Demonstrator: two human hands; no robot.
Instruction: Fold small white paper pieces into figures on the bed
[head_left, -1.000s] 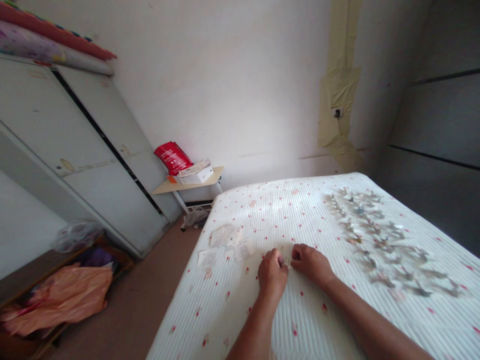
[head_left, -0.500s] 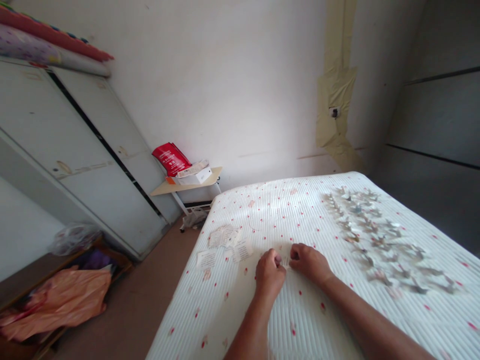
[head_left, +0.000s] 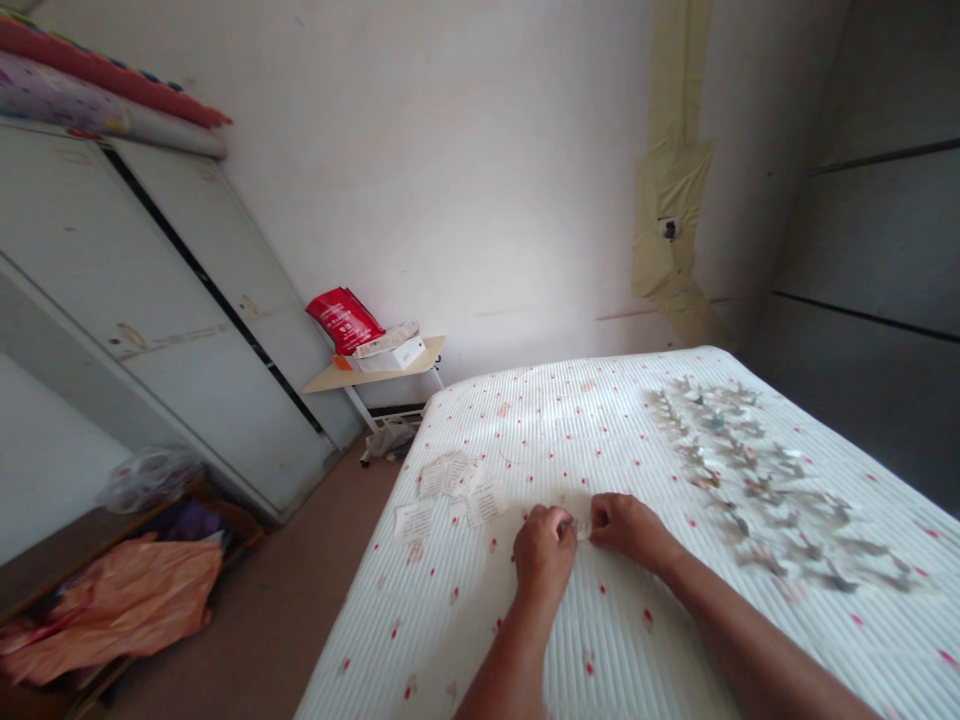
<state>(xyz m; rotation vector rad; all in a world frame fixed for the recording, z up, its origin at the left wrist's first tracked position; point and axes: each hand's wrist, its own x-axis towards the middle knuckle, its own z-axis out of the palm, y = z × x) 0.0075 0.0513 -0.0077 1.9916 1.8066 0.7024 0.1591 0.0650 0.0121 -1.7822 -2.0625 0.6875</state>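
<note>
Between my two hands is a small piece of printed paper (head_left: pixel 583 530), mostly hidden by the fingers. My left hand (head_left: pixel 546 548) pinches its left side, fingers curled. On the other side my right hand (head_left: pixel 628 528) is closed on the right end of the same paper. Both hands rest low over the white bed cover (head_left: pixel 600 620) with red dots. Left of them lies a loose spread of printed paper pieces (head_left: pixel 454 480), with one square piece (head_left: pixel 414 521) nearer the edge. Several small folded paper figures (head_left: pixel 750 470) stand in rows to the right.
Beyond the bed's far left corner stands a small table (head_left: pixel 322 378) carrying a red bag (head_left: pixel 345 318) and a white box (head_left: pixel 397 355). A grey cabinet (head_left: pixel 180 330) is at the left. Orange cloth or plastic (head_left: pixel 127 600) lies in an open box on the floor.
Both hands have shifted slightly right, the paper still between them. The right hand's fingers have moved a little. The loose papers and folded figures stay as they were.
</note>
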